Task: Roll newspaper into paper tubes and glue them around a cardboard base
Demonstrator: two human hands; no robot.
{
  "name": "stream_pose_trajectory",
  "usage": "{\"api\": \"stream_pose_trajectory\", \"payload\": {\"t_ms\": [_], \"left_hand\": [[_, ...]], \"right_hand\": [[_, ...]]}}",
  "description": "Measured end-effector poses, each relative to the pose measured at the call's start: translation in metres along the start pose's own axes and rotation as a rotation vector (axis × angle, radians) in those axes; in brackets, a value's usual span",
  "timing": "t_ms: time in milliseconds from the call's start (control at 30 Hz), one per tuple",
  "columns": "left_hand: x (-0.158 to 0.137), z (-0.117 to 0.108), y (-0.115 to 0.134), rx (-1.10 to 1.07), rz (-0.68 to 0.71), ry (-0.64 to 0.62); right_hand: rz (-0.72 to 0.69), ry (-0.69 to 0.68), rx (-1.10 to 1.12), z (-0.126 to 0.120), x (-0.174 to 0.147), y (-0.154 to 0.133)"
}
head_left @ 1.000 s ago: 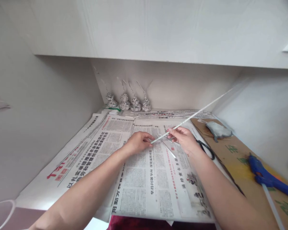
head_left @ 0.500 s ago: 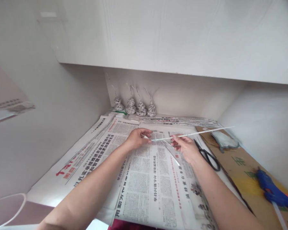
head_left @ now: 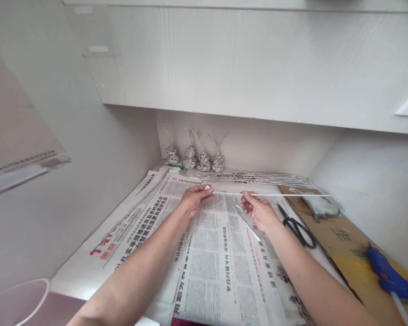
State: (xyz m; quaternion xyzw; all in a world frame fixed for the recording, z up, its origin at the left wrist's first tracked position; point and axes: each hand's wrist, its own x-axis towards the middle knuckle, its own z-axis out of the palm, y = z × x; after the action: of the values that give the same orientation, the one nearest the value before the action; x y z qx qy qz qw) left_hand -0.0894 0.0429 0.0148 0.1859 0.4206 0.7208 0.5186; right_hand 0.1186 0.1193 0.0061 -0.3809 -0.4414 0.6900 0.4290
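Observation:
Between my hands stretches a thin rolled paper stick (head_left: 292, 195), nearly level above the newspaper (head_left: 217, 271). My left hand (head_left: 196, 199) is closed on its left end, where a small white paper tip pokes out above the fingers. Thumb and fingers of my right hand (head_left: 256, 208) pinch the stick further along, and its long thin end reaches out to the right. Below my right hand, a second thin white stick (head_left: 248, 222) slants over the newsprint; whether the hand touches it I cannot tell. Black-handled scissors (head_left: 297, 228) lie just right of my right wrist.
Several woven paper gourds (head_left: 204, 161) stand at the back wall, beside a bundle of rolled paper sticks (head_left: 255, 178). On the right, a cardboard sheet (head_left: 340, 253) carries a blue glue gun (head_left: 391, 274) and a pale cloth-like piece (head_left: 321, 206). A cabinet panel (head_left: 224, 68) overhangs the back.
The stick has gone from tilting up at the right to almost level. My left fingers have closed more around its end. The camera view has shifted slightly.

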Motion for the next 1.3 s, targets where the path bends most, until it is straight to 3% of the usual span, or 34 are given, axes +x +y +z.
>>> {"api": "stream_pose_trajectory", "payload": {"t_ms": [433, 833, 1033, 1167, 1300], "left_hand": [[0.014, -0.011, 0.021, -0.215, 0.247, 0.25], [0.019, -0.016, 0.028, -0.303, 0.099, 0.095], [0.009, -0.014, 0.032, -0.276, -0.036, -0.04], [0.005, -0.009, 0.034, -0.282, -0.048, -0.086], [0.003, -0.007, 0.034, -0.286, -0.053, -0.092]], "right_hand": [[-0.013, -0.009, 0.05, 0.065, 0.002, 0.01], [-0.24, 0.168, 0.093, 0.093, -0.026, 0.029], [-0.076, 0.166, 0.245, 0.101, -0.062, 0.036], [0.095, 0.152, 0.338, 0.106, -0.08, 0.043], [0.227, -0.013, 0.34, 0.108, -0.095, 0.047]]}}
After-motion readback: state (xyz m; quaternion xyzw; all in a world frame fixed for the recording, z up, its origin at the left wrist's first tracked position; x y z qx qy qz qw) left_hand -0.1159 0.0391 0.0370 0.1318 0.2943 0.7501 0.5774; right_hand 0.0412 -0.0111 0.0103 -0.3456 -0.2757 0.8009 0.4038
